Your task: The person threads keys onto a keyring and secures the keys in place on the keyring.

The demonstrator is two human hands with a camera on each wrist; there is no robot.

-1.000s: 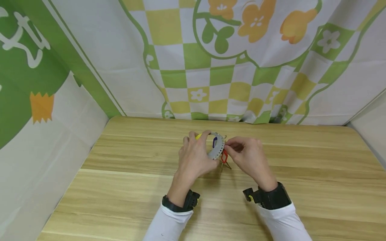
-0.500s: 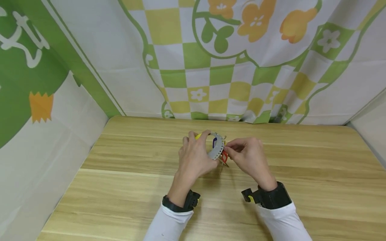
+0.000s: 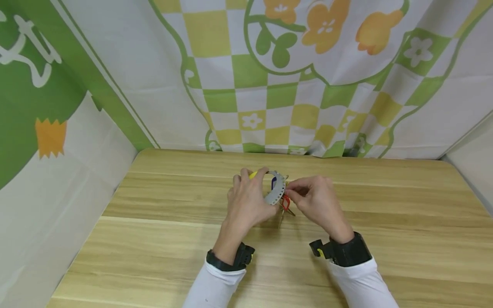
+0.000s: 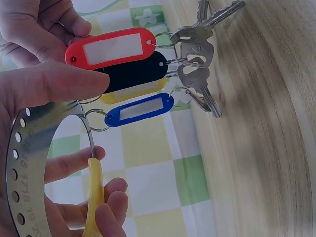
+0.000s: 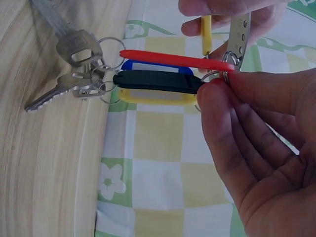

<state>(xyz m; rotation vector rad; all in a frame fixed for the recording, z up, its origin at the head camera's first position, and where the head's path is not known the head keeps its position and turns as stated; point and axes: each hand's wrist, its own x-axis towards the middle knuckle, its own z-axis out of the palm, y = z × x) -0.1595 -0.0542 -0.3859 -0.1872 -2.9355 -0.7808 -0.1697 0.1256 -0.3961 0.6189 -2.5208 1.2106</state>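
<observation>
My left hand (image 3: pixel 250 199) grips a large metal key ring (image 3: pixel 275 196) with numbered holes along its band and a yellow handle (image 4: pixel 95 192). From the band hang key tags: a red tag (image 4: pixel 111 48), a black tag (image 4: pixel 138 71), a yellow tag (image 4: pixel 136 91) and a blue tag (image 4: pixel 139 109). Silver keys (image 4: pixel 197 74) dangle from the tags' far ends, over the table. Thumb and index finger of my right hand (image 3: pixel 317 199) pinch a small split ring (image 5: pixel 228 64) at the red tag's end, right by the band. The fingertips partly hide that ring.
Under both hands lies a wood-grain table (image 3: pixel 154 248). A green, yellow and white checked curtain (image 3: pixel 281 102) hangs behind its back edge. White cloth with green print (image 3: pixel 50 205) covers the left side. Each wrist wears a black camera strap (image 3: pixel 350 252).
My right fingers have shifted very slightly along the band at the split ring. The red tag and the keys swing a little. The left hand keeps its hold on the metal key ring.
</observation>
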